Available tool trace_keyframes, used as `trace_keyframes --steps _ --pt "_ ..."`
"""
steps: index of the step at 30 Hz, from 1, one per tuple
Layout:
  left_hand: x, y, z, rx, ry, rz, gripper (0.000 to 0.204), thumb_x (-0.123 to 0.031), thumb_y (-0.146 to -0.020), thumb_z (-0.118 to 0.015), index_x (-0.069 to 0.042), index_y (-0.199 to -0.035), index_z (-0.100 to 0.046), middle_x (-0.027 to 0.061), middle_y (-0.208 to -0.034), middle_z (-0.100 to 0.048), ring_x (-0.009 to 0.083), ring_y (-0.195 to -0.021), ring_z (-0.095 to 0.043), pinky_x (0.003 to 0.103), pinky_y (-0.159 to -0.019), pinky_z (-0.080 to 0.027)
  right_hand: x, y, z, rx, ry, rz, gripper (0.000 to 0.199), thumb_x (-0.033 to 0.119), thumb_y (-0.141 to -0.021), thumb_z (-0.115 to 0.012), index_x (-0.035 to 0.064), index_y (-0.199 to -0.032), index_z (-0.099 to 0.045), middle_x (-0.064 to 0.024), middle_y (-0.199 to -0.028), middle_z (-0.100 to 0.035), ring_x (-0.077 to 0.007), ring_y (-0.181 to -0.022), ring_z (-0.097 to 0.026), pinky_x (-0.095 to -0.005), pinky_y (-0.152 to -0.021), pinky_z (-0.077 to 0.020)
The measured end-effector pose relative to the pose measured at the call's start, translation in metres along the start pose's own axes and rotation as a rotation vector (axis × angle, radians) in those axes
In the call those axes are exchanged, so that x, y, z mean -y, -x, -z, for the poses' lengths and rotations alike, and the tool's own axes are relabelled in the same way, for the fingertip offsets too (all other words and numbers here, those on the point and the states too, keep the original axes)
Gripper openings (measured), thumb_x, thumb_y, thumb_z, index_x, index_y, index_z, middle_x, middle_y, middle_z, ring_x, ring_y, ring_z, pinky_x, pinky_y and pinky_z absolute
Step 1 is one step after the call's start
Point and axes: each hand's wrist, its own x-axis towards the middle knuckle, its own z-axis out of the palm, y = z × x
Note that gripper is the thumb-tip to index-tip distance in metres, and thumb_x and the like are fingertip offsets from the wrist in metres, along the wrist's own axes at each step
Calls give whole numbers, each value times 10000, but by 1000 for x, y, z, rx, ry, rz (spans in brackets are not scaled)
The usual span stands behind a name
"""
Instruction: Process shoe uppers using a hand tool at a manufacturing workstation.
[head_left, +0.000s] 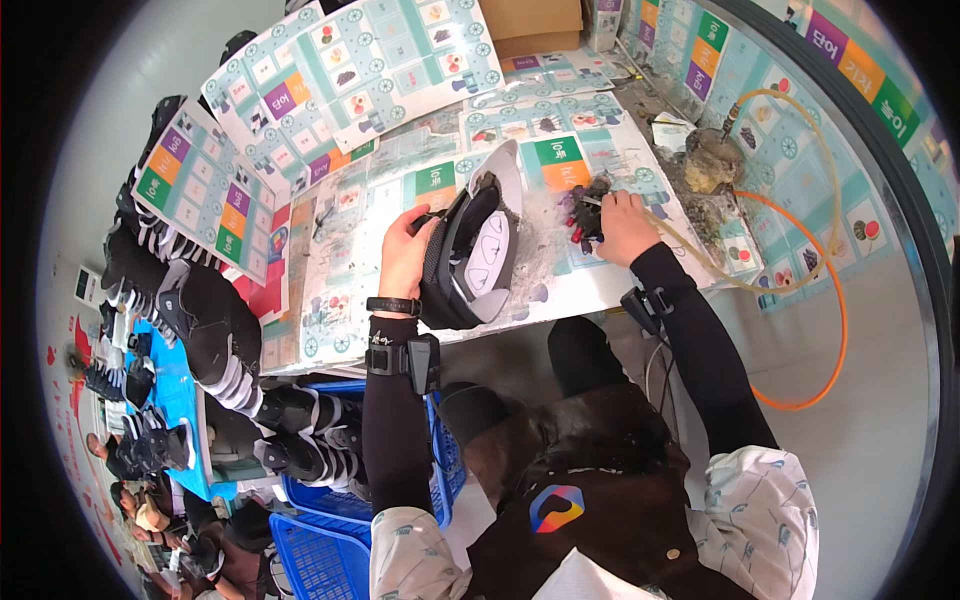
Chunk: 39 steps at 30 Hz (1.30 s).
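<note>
Left hand (405, 250): clasps black-and-grey shoe (470, 260), held on its side at tabletop (600, 285) front edge | Right hand (622, 225): closed around dark tool (588, 212), just right of shoe | Hose (800, 250): loops right of tabletop.

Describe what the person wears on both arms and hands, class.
Both hands, left hand and right hand, are bare. Long black sleeves cover the forearms, pale patterned sleeves the upper arms. Each wrist carries a black strapped device; the left also has a black wristband.
</note>
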Motion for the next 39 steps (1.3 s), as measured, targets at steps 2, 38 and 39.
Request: trace_keyframes --steps 2,38,39 --pt "2 0 4 3 23 9 436 -94 -978 -725 65 -1370 -618 138 -1084 -727 154 -922 -686 266 -804 -547 8 -13 -3 43 133 49 366 164 -769 -742 -85 -1022 -653 -223 -1053 -630 -387 -1126 -557 -473 -958 -427" --pt "9 23 -7 -112 -66 -137 413 -100 -942 -752 42 -1320 -662 127 -1117 -741 156 -970 -677 290 -853 -537 72 60 67 243 -1025 21 212 120 -822 -678 -23 -977 -687 -238 -775 -643 -435 -728 -593 -447 -709 -490" --pt "8 24 -9 -111 -64 -134 413 -100 -942 -752 42 -1320 -662 127 -1117 -741 156 -970 -677 290 -853 -537 69 59 67 120 -1000 -58 220 110 -820 -672 -25 -993 -689 -238 -773 -640 -433 -730 -594 -445 -709 -490"
